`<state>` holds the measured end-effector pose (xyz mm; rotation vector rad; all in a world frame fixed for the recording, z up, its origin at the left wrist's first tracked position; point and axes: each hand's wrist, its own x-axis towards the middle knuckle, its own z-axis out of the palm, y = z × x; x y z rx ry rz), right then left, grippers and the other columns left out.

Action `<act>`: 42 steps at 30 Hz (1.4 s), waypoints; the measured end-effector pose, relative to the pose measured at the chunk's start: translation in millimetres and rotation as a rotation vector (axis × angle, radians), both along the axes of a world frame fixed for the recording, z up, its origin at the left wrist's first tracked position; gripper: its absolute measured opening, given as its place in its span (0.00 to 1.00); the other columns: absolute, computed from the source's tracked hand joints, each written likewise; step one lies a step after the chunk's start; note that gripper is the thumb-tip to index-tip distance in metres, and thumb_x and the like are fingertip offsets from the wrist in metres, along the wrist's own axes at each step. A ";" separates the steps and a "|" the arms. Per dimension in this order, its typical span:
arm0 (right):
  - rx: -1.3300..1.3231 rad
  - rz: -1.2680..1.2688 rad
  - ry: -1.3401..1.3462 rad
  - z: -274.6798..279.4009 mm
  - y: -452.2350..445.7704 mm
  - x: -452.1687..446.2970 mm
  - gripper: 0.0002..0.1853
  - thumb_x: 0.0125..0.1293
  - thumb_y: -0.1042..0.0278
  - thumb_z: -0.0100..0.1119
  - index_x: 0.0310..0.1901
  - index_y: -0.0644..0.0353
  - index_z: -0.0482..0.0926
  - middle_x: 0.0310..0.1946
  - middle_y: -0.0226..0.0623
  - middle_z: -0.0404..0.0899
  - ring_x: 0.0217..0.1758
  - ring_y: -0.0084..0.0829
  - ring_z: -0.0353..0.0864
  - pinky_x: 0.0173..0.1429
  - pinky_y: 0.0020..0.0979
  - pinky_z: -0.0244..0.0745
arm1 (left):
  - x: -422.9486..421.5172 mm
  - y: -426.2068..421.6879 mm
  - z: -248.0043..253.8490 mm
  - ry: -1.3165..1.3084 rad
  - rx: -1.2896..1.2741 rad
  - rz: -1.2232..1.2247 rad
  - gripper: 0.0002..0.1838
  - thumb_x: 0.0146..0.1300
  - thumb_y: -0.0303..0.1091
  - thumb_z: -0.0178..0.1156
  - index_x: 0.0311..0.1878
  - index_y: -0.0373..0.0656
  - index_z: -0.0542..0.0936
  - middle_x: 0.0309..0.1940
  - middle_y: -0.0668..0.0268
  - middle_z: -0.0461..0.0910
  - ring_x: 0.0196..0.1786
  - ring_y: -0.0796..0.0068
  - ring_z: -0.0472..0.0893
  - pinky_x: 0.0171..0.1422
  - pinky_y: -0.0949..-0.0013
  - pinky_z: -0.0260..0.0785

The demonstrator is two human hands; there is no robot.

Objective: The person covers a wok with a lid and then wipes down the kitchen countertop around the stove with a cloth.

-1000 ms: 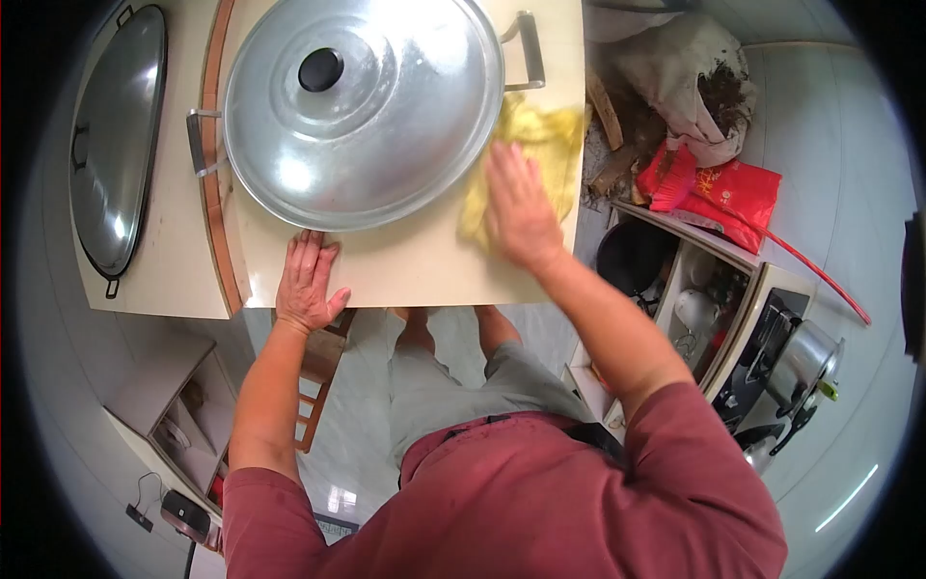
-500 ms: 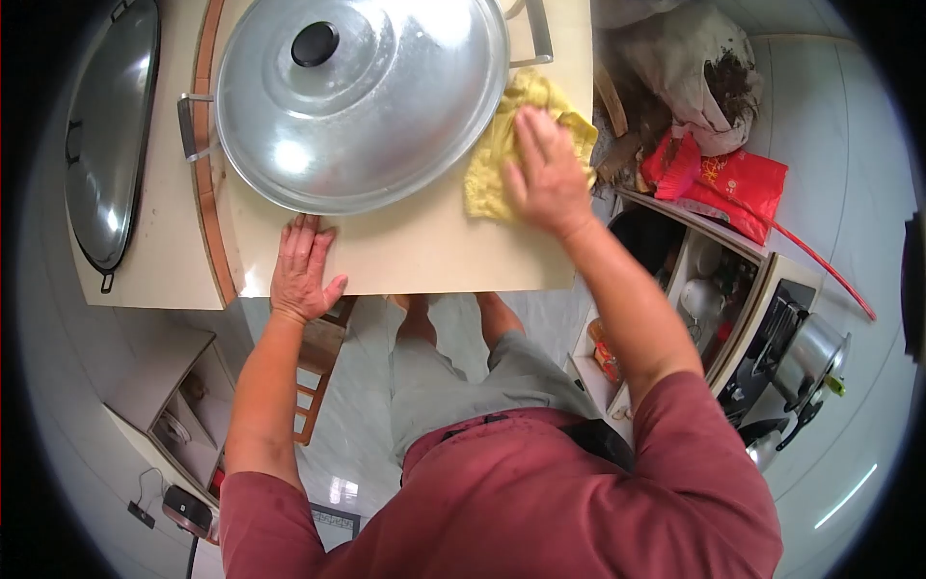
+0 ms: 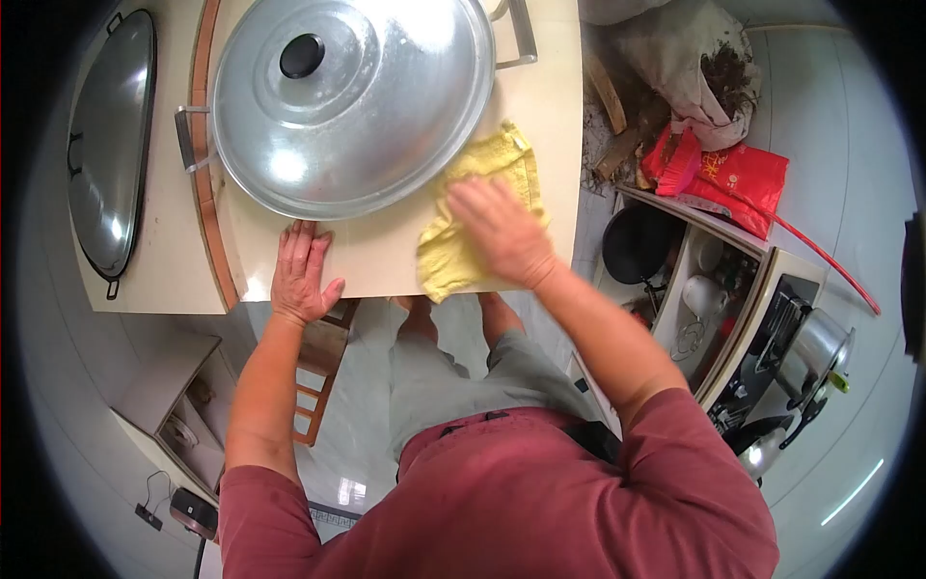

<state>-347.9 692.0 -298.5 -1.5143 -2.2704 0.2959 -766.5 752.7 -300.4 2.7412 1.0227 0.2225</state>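
The right hand (image 3: pixel 503 232) lies flat on a yellow cloth (image 3: pixel 509 154), its fingers close together and slightly blurred; whether it pinches any of the fabric I cannot tell. The cloth is spread on the right part of the pale counter (image 3: pixel 371 265), reaching its near edge, with its left side beside the rim of a big metal lid (image 3: pixel 386 159). The left hand (image 3: pixel 302 280) rests palm down at the near edge, fingers side by side, thumb apart, fingertips at the lid's near rim. A black knob (image 3: pixel 302 56) tops the lid. Farther left, past a brick-coloured strip (image 3: pixel 205 174), lies a dark-rimmed oval lid (image 3: pixel 118 145).
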 end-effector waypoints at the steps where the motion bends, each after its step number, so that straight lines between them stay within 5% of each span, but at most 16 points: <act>1: -0.014 0.028 -0.023 -2.8 5.6 12.7 0.31 0.74 0.68 0.60 0.77 0.61 0.75 0.77 0.51 0.74 0.83 0.50 0.72 0.88 0.54 0.62 | -0.6 -1.5 2.3 0.009 -0.007 0.003 0.41 0.75 0.62 0.55 0.80 0.40 0.71 0.87 0.48 0.57 0.87 0.42 0.59 0.90 0.36 0.52; 2: -0.005 -0.135 0.100 1.0 26.7 23.6 0.30 0.75 0.67 0.59 0.78 0.58 0.74 0.76 0.50 0.75 0.82 0.49 0.72 0.88 0.54 0.62 | 1.3 -0.7 3.6 0.015 -0.010 0.004 0.41 0.75 0.62 0.56 0.80 0.40 0.71 0.87 0.48 0.57 0.87 0.42 0.59 0.90 0.36 0.52; 4: 0.082 -0.378 -0.123 -19.5 81.0 63.5 0.30 0.80 0.60 0.55 0.80 0.61 0.71 0.77 0.50 0.74 0.83 0.51 0.70 0.88 0.55 0.60 | 2.1 2.0 1.6 0.024 -0.004 0.002 0.41 0.75 0.62 0.55 0.80 0.39 0.71 0.87 0.48 0.57 0.87 0.41 0.59 0.90 0.36 0.52; 7: 0.176 -0.465 -0.219 -20.8 142.6 85.0 0.31 0.81 0.59 0.56 0.77 0.69 0.71 0.81 0.53 0.68 0.86 0.52 0.65 0.90 0.54 0.56 | -0.9 -4.7 -1.9 0.029 -0.002 -0.004 0.42 0.76 0.62 0.54 0.81 0.38 0.70 0.87 0.46 0.57 0.87 0.39 0.59 0.90 0.36 0.51; 12: 0.024 -0.544 -0.262 -14.9 59.4 36.0 0.39 0.78 0.53 0.60 0.76 0.82 0.68 0.81 0.67 0.62 0.86 0.64 0.60 0.91 0.55 0.54 | 1.0 -1.0 1.5 0.017 0.000 0.002 0.42 0.76 0.61 0.55 0.81 0.39 0.70 0.88 0.47 0.57 0.87 0.40 0.59 0.91 0.36 0.50; 16: 0.070 -0.538 -0.173 -18.0 113.6 64.4 0.42 0.80 0.47 0.56 0.76 0.84 0.67 0.81 0.69 0.61 0.87 0.65 0.58 0.92 0.54 0.51 | 0.8 -1.9 1.6 0.030 -0.007 -0.001 0.42 0.76 0.61 0.55 0.81 0.38 0.70 0.87 0.47 0.57 0.87 0.40 0.58 0.91 0.36 0.50; 20: 0.121 -0.573 -0.237 -17.2 123.1 59.8 0.38 0.77 0.53 0.63 0.74 0.81 0.69 0.78 0.65 0.65 0.84 0.64 0.61 0.90 0.55 0.56 | -0.4 -1.9 3.4 0.032 -0.010 0.007 0.42 0.75 0.61 0.55 0.81 0.39 0.70 0.87 0.47 0.58 0.88 0.40 0.58 0.91 0.36 0.50; 23: 0.064 -0.536 -0.283 -23.5 88.6 54.4 0.42 0.79 0.48 0.57 0.76 0.84 0.66 0.80 0.69 0.61 0.87 0.64 0.56 0.91 0.53 0.50 | -0.1 -1.3 0.2 0.026 0.000 0.011 0.42 0.74 0.60 0.56 0.81 0.40 0.69 0.88 0.48 0.57 0.88 0.42 0.58 0.91 0.37 0.50; 28: 0.013 -0.557 -0.254 -7.6 161.6 89.0 0.41 0.77 0.45 0.60 0.73 0.81 0.72 0.78 0.63 0.66 0.85 0.60 0.62 0.89 0.53 0.58 | -2.8 -2.7 1.4 0.031 -0.004 0.003 0.41 0.74 0.61 0.57 0.80 0.41 0.70 0.88 0.49 0.56 0.88 0.42 0.57 0.92 0.37 0.50; 35: 0.124 -0.359 -0.176 -7.8 46.1 59.6 0.39 0.74 0.49 0.66 0.74 0.74 0.73 0.75 0.57 0.71 0.82 0.58 0.66 0.87 0.51 0.64 | 3.5 -0.7 1.8 0.006 -0.005 0.004 0.42 0.76 0.63 0.54 0.79 0.38 0.72 0.86 0.47 0.59 0.87 0.40 0.60 0.91 0.36 0.51; 38: -0.067 -0.211 -0.044 -2.5 83.0 103.6 0.47 0.68 0.47 0.72 0.82 0.62 0.65 0.79 0.55 0.68 0.86 0.55 0.62 0.90 0.50 0.58 | -0.6 3.7 0.1 -0.003 -0.016 0.004 0.41 0.75 0.63 0.54 0.78 0.38 0.72 0.86 0.47 0.59 0.87 0.41 0.60 0.91 0.36 0.50; 42: 0.106 -0.383 -0.123 -17.7 134.5 94.9 0.43 0.77 0.50 0.63 0.83 0.68 0.61 0.86 0.57 0.59 0.90 0.59 0.54 0.91 0.58 0.50 | -2.7 -0.3 0.0 0.028 -0.012 0.009 0.41 0.75 0.63 0.55 0.78 0.39 0.73 0.87 0.49 0.59 0.87 0.41 0.59 0.91 0.37 0.51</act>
